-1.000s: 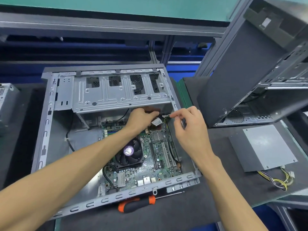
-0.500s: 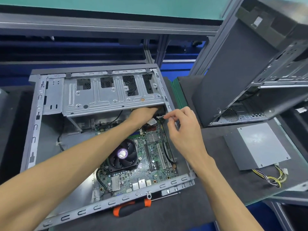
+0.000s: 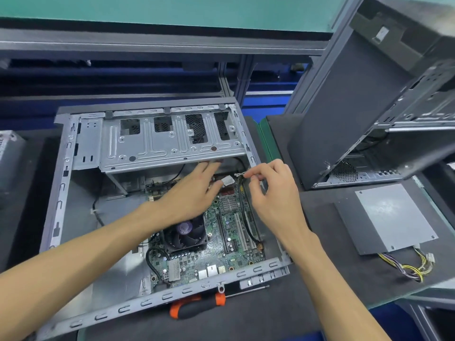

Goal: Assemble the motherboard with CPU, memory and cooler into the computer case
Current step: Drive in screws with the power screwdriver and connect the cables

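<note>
Motherboard already lies flat in the open computer case, cooler fan on its near-left part — step in hand looks like cable hookup, not board placement. Left hand, at the board's far edge under the drive cage, pinches a small white connector; right hand, just right of it, pinches the end of a thin black cable running along the board's right side. Next move likely needs mating the two ends squarely — tight space, easy to bend pins.
</note>
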### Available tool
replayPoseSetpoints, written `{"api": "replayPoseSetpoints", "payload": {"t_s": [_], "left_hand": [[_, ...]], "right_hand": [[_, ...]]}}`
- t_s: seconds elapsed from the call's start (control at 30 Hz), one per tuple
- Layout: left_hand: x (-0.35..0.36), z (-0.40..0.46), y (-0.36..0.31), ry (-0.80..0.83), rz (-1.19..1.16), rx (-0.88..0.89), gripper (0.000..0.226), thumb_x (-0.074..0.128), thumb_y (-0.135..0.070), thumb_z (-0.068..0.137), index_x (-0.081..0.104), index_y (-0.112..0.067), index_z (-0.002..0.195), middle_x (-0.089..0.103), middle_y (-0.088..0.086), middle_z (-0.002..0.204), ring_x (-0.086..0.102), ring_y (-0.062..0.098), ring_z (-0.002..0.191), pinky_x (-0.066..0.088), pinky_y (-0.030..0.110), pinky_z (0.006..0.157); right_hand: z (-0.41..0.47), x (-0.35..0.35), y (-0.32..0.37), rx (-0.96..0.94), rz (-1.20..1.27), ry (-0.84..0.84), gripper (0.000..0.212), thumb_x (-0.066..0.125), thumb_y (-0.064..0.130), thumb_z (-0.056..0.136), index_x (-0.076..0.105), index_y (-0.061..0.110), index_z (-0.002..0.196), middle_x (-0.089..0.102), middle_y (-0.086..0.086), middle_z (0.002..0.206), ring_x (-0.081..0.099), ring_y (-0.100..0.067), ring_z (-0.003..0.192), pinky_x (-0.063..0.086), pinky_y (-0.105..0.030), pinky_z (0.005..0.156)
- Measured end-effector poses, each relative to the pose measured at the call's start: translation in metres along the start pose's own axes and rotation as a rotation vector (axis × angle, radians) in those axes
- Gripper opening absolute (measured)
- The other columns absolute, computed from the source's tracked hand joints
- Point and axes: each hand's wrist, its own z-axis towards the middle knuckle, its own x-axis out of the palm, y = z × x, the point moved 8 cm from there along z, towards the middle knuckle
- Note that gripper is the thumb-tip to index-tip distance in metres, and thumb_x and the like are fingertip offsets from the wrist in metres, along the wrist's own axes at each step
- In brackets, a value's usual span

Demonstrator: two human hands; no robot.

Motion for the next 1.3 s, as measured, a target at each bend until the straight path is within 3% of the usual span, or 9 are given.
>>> {"api": "replayPoseSetpoints", "payload": {"t_s": [0.07, 0.13, 0.2, 0.27, 0.37, 0.67, 0.87, 1.03, 1.3], "left_hand": [[-0.013, -0.007, -0.014, -0.169, -0.100, 0.021, 0.032, 0.047, -0.048, 0.097, 0.062, -0.025, 0.114, 0.060, -0.005, 0.109, 0.057, 0.005, 0.096, 0.044, 0.023, 0.085], [-0.009, 0.001, -0.015, -0.159, -0.293, -0.103, 0.020, 0.063, -0.044, 0.092, 0.068, -0.026, 0.086, 0.065, -0.010, 0.080, 0.058, -0.002, 0.070, 0.041, 0.010, 0.065], [0.016, 0.009, -0.011, 0.027, -0.673, -0.343, 0.022, 0.073, -0.038, 0.088, 0.074, -0.016, 0.088, 0.068, -0.004, 0.070, 0.058, 0.001, 0.056, 0.046, 0.015, 0.055], [0.040, 0.009, -0.014, 0.195, -1.038, -0.542, 0.024, 0.076, -0.023, 0.087, 0.075, -0.002, 0.098, 0.069, 0.005, 0.071, 0.060, 0.010, 0.056, 0.051, 0.021, 0.054], [0.049, 0.010, -0.011, 0.203, -1.276, -0.644, 0.022, 0.072, -0.001, 0.085, 0.071, 0.006, 0.106, 0.070, 0.012, 0.078, 0.060, 0.012, 0.056, 0.052, 0.021, 0.056], [0.032, 0.001, 0.022, -0.086, -1.217, -0.702, 0.018, 0.060, 0.012, 0.089, 0.063, -0.004, 0.099, 0.069, 0.014, 0.071, 0.058, 0.013, 0.045, 0.054, 0.023, 0.049], [0.025, 0.010, 0.014, -0.066, -1.052, -0.539, 0.021, 0.066, 0.004, 0.088, 0.067, -0.011, 0.103, 0.073, 0.013, 0.079, 0.063, 0.015, 0.052, 0.058, 0.026, 0.055], [0.023, 0.017, 0.003, -0.052, -0.804, -0.405, 0.017, 0.066, 0.004, 0.088, 0.068, -0.012, 0.095, 0.072, 0.014, 0.071, 0.071, 0.029, 0.059, 0.062, 0.036, 0.061], [0.029, 0.029, -0.007, -0.067, -0.752, -0.419, 0.010, 0.068, 0.004, 0.085, 0.065, -0.001, 0.094, 0.072, 0.017, 0.066, 0.072, 0.028, 0.055, 0.062, 0.036, 0.058]], "right_hand": [[0.000, 0.000, 0.000, -0.003, -0.001, -0.004, 0.015, 0.057, 0.010, 0.096, 0.071, 0.017, 0.098, 0.051, 0.003, 0.092, 0.052, -0.015, 0.096, 0.042, -0.024, 0.075], [0.000, -0.001, -0.001, -0.002, -0.001, -0.006, 0.015, 0.058, 0.010, 0.095, 0.072, 0.016, 0.098, 0.051, 0.002, 0.093, 0.052, -0.016, 0.097, 0.042, -0.024, 0.076], [-0.001, -0.001, 0.000, -0.005, -0.007, -0.006, 0.015, 0.058, 0.010, 0.095, 0.072, 0.015, 0.098, 0.052, 0.002, 0.093, 0.052, -0.016, 0.097, 0.041, -0.022, 0.076], [-0.001, -0.001, 0.000, -0.006, -0.012, -0.007, 0.015, 0.059, 0.009, 0.094, 0.072, 0.015, 0.097, 0.053, 0.002, 0.094, 0.052, -0.015, 0.097, 0.039, -0.017, 0.077], [-0.002, -0.001, 0.001, -0.003, -0.001, -0.006, 0.016, 0.058, 0.009, 0.094, 0.072, 0.016, 0.097, 0.053, 0.003, 0.094, 0.052, -0.015, 0.098, 0.038, -0.018, 0.077], [-0.002, 0.000, 0.000, -0.009, -0.014, 0.000, 0.016, 0.058, 0.011, 0.095, 0.072, 0.018, 0.097, 0.052, 0.004, 0.094, 0.052, -0.014, 0.097, 0.041, -0.023, 0.076], [-0.001, 0.001, 0.000, -0.006, -0.020, 0.010, 0.014, 0.058, 0.011, 0.095, 0.071, 0.017, 0.097, 0.052, 0.002, 0.095, 0.052, -0.015, 0.099, 0.040, -0.023, 0.079], [-0.001, 0.002, -0.001, -0.001, -0.022, 0.013, 0.015, 0.058, 0.011, 0.096, 0.071, 0.017, 0.097, 0.051, 0.002, 0.094, 0.052, -0.016, 0.099, 0.040, -0.026, 0.080], [0.001, 0.003, -0.002, 0.002, -0.019, 0.010, 0.015, 0.058, 0.011, 0.095, 0.071, 0.017, 0.096, 0.049, 0.003, 0.092, 0.051, -0.015, 0.096, 0.038, -0.023, 0.076]]}}
